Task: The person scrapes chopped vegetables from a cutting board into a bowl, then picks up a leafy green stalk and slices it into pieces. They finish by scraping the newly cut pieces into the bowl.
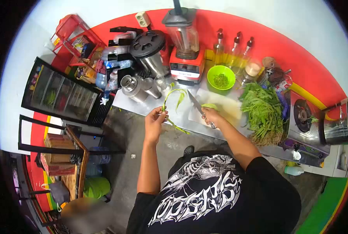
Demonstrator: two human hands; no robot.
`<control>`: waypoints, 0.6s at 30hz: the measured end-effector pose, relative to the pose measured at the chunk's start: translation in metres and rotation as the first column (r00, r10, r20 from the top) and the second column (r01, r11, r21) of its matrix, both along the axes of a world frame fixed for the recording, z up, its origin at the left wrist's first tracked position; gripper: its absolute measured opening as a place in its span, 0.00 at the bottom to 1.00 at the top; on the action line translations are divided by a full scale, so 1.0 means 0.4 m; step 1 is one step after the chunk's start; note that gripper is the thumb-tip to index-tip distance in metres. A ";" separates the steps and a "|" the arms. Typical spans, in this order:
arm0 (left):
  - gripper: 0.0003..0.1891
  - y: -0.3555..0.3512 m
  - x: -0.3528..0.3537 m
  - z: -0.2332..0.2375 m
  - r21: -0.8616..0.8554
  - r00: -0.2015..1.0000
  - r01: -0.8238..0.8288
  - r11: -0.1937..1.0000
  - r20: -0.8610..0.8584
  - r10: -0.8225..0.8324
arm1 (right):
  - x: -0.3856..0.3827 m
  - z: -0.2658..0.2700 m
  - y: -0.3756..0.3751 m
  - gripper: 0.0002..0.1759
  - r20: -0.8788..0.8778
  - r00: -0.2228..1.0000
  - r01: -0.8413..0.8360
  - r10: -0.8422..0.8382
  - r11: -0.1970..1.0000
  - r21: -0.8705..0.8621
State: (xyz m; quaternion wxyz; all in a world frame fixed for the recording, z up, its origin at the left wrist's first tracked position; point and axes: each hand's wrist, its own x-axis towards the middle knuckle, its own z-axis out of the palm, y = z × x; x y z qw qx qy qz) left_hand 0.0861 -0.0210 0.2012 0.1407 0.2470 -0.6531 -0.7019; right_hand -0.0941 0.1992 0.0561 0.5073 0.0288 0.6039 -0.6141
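Note:
My left hand [156, 120] is closed on a long green stem with narrow leaves [180, 100], held up just past the counter's front edge. The stem arches over the counter at the top, and its lower end sticks out below my fingers. In my right hand [213, 118] is a kitchen knife [195, 102], its blade slanting up and left over the white cutting board [224, 97]. A piece of green leaf [210, 105] lies on the board near my right knuckles. A big bunch of leafy greens with roots [261, 111] lies right of the board.
Behind the board stands a lime-green bowl [226, 84] with chopped greens, beside three pump bottles [231, 50]. A red blender [185, 68], a steel canister [152, 60] and a shaker [133, 87] line the counter's back left. A gas stove [302, 113] with a pot [335, 130] is at right.

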 end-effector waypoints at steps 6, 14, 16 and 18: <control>0.11 -0.027 0.050 -0.002 0.002 0.993 -0.112 0.994 0.020 0.112 | -0.034 -0.050 -0.030 0.16 -0.007 0.999 -0.045 0.045 0.999 0.015; 0.10 -0.003 0.017 -0.021 0.045 0.998 -0.063 0.997 0.026 0.062 | -0.072 0.053 0.045 0.21 -0.165 0.977 -0.126 0.135 0.990 0.064; 0.12 0.008 -0.008 -0.014 0.019 0.999 -0.028 0.999 0.024 0.028 | -0.055 0.113 0.071 0.22 -0.255 0.963 -0.080 0.091 0.995 0.051; 0.13 0.019 -0.045 -0.004 -0.004 1.000 0.027 1.000 -0.013 -0.027 | -0.044 0.178 0.101 0.22 -0.305 0.950 -0.060 0.065 0.998 0.026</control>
